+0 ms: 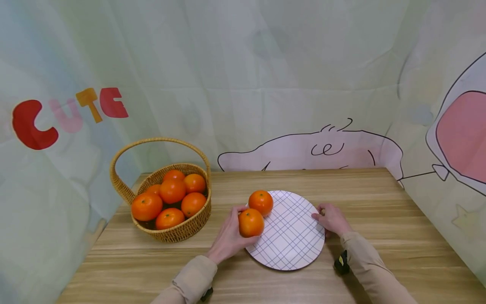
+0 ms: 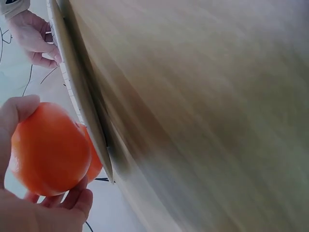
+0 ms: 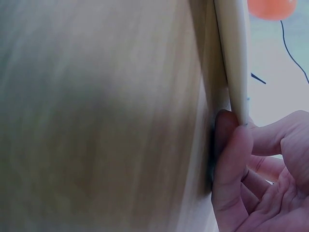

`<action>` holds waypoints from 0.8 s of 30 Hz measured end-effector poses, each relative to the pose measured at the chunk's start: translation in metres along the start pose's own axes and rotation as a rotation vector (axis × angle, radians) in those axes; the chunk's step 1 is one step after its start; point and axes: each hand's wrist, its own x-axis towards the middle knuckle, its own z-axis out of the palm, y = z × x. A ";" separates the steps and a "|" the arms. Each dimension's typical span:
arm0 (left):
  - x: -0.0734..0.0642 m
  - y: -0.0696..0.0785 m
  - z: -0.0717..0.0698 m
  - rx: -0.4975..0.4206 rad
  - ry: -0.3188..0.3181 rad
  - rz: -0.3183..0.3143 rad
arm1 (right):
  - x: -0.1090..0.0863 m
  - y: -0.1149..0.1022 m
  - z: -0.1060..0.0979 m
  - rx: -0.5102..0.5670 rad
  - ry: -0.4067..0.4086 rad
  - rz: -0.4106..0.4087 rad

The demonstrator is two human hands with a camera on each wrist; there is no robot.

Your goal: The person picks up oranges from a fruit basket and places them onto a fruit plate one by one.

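My left hand (image 1: 229, 240) grips an orange (image 1: 251, 223) at the left side of a round white plate (image 1: 292, 240) with a blue line grid. In the left wrist view the thumb and fingers curl round this held orange (image 2: 52, 150). A second orange (image 1: 260, 202) sits on the plate just behind it. On the plate's right side, my right hand (image 1: 334, 218) pinches the rim. The right wrist view has its thumb above the plate edge (image 3: 236, 63) and fingers curled beneath.
A wicker basket (image 1: 180, 231) with a tall arched handle (image 1: 161, 139) stands at the back left, holding several oranges (image 1: 172, 191). The wooden table (image 1: 360, 190) meets a printed curtain (image 1: 243, 105) at the back and sides.
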 end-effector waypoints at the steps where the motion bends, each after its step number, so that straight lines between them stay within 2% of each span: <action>1: 0.000 0.000 0.000 0.003 -0.005 0.003 | 0.000 0.000 0.000 -0.001 0.000 -0.001; 5: 0.001 -0.001 0.002 0.007 -0.023 0.011 | 0.000 -0.001 0.000 -0.005 -0.010 0.019; 12: 0.003 -0.002 0.005 -0.012 -0.052 -0.020 | 0.002 0.000 0.001 -0.004 -0.019 0.046; 19: 0.006 -0.001 0.006 -0.036 -0.058 -0.055 | 0.002 0.000 0.000 0.002 -0.023 0.049; 24: 0.007 -0.003 0.007 -0.036 -0.056 -0.049 | 0.003 0.000 0.001 -0.001 -0.026 0.055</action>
